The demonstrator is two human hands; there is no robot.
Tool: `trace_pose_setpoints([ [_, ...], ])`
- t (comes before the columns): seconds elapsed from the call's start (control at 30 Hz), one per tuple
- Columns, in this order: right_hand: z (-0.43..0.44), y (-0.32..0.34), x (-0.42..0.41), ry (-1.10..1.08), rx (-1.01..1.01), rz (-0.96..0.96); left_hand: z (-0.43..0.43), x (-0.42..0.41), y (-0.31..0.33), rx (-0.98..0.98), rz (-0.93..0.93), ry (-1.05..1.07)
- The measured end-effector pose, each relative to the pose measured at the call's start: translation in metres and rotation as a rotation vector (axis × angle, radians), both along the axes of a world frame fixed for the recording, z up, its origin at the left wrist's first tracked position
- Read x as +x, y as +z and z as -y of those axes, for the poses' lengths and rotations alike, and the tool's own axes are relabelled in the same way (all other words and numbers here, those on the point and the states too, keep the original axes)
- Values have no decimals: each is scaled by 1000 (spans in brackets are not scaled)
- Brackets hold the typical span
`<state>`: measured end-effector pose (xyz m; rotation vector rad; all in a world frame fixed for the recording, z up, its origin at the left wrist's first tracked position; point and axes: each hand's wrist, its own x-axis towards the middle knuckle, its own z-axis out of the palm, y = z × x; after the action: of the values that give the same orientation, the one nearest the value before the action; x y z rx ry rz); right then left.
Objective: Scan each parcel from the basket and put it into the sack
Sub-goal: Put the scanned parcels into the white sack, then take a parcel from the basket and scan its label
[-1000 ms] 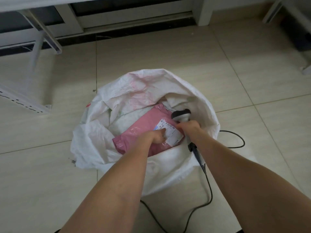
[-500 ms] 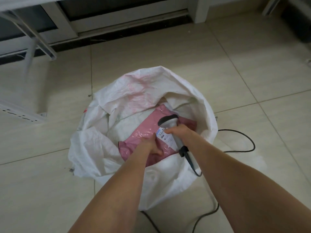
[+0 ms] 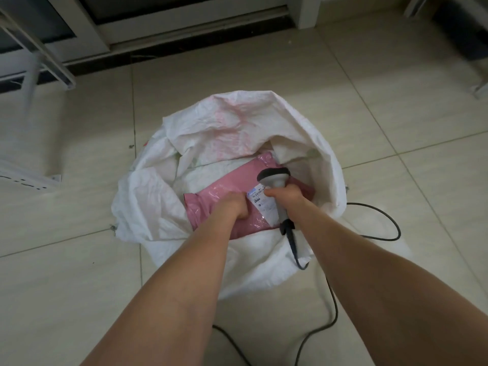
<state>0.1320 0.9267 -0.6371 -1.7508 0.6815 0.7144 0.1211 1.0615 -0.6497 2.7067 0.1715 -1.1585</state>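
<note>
Far left: white perforated metal rail [image 3: 23,178] on a glossy beige tiled floor [image 3: 79,273]. Centre: sack [image 3: 142,204], white woven plastic, crumpled, mouth rolled open and slumped on the floor, faint pink print on the far inner wall. The parcel [image 3: 208,202] lies flat inside the sack mouth: pink glossy poly mailer, rectangular, wrinkled film. Left hand [image 3: 235,207] is down on the mailer's middle, fingers curled, grip bunching the pink film just left of the label [image 3: 257,200]. The label is a white rectangle with a barcode and small print, too blurred to read. Scanner [image 3: 273,178]: grey pistol type, dark oval head, held over the label's top edge with its head toward the sack's far wall. Right hand [image 3: 286,198] has its grip wrapped round the scanner handle. A black round cable [image 3: 388,228] leaves the handle base, crosses the sack's near rim and loops over the tiles to the right.
</note>
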Motion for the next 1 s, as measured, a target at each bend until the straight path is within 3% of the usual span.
trace_pose_setpoints([
  [0.13, 6, 30, 4, -57, -81, 69, -1, 12, 33, 57, 161, 11],
  [0.2, 13, 40, 9, -64, -157, 163, 1, 18, 40, 58, 158, -20],
  [0.3, 28, 52, 21, -207, -79, 219, 11, 23, 45, 53, 127, -69],
  [0.4, 40, 56, 26, -270, -21, 186, 21, 26, 50, 49, 124, -94],
  [0.57, 33, 76, 1, -176, 0, 64, 22, 31, 73, 82, 178, -67],
  [0.67, 29, 105, -10, -192, 115, 95, 24, 29, 110, 47, 190, -37],
  [1.0, 60, 273, -40, -295, 200, 104, 56, 13, 279, 41, 178, -37],
])
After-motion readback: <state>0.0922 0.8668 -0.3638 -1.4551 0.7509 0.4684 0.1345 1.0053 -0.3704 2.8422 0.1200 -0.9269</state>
